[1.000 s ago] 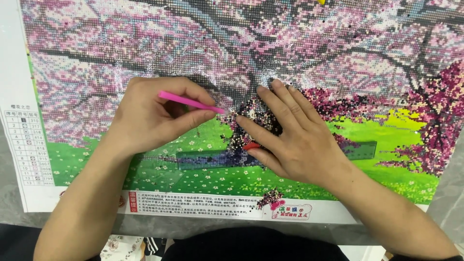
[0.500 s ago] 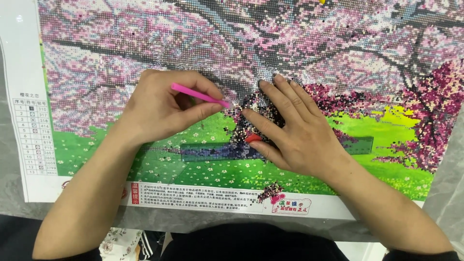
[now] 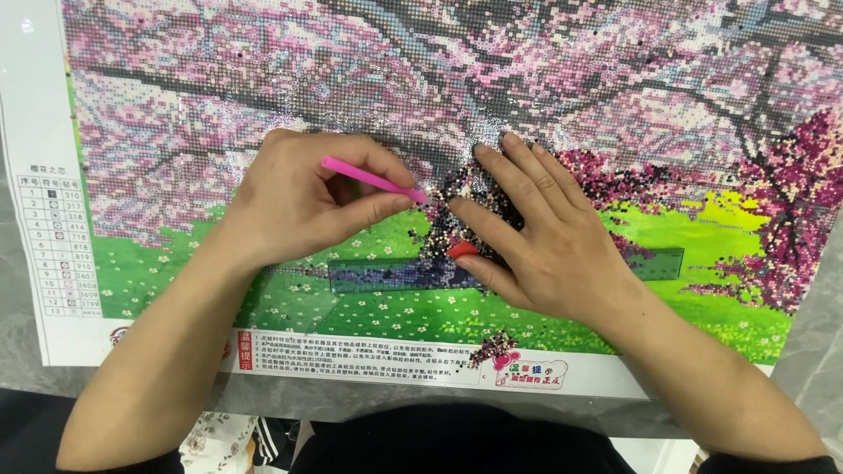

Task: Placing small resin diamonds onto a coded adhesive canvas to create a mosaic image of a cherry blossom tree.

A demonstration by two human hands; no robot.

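left hand (image 3: 294,197) pinching pink pen (image 3: 373,179); right hand (image 3: 544,237) flat, fingers spread on loose beads (image 3: 452,228) (unglued) — slip likely scatters them.

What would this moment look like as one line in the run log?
left hand: grips pink pen, tip at bead pile | right hand: flat on bead pile, thumb by red piece | surface: bead picture canvas

A home hobby spot: a diamond-painting canvas (image 3: 176,132) spread on a grey table (image 3: 18,369).
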